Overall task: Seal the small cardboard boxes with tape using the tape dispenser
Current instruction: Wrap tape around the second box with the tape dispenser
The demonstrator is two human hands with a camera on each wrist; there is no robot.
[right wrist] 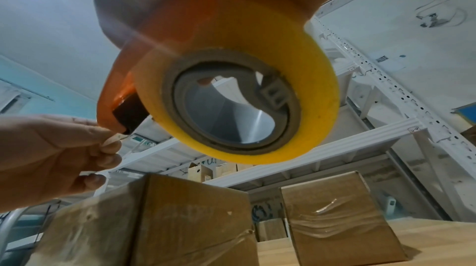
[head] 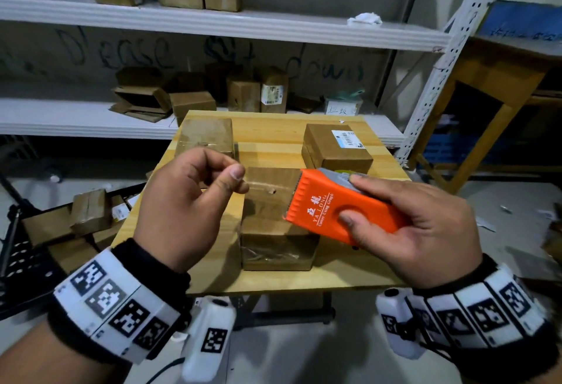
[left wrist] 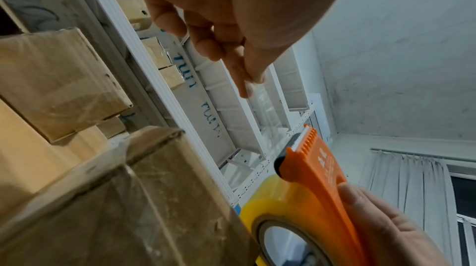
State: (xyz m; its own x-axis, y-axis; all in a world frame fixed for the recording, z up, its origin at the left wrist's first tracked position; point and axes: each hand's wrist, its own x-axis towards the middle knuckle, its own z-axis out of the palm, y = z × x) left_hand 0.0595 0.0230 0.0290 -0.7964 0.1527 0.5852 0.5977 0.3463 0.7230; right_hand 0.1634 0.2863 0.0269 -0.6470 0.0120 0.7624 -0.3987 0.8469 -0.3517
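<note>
- Holding the orange tape dispenser (head: 340, 210) above the wooden table (head: 273, 280): the right hand (head: 425, 225) wraps it, thumb on the printed flat face, fingers curled over the far grey edge.
- Dispenser sits in the air over the nearest cardboard box (head: 273, 225), toothed cutter edge toward the left hand (head: 185, 207). Not touching the box.
- Yellowish tape roll (right wrist: 257, 95) hangs under the dispenser body, cardboard core visible in the right wrist view.
- Left hand: thumb and forefinger pressed together, pinching the clear tape end (left wrist: 260, 103); remaining fingers loosely curled. The strip runs from the pinch down to the cutter, seen best in the left wrist view.
- Nearest box stands at the table's middle-front; clear tape on its front face, small hole in the top.
- Second box (head: 206, 137) at back left, third box with a white label (head: 334, 146) at back right; both apart from the nearest one.
- Beyond the table: white metal shelves (head: 213, 24) carrying more cardboard boxes; further boxes on a dark rack (head: 36, 256) at lower left.
</note>
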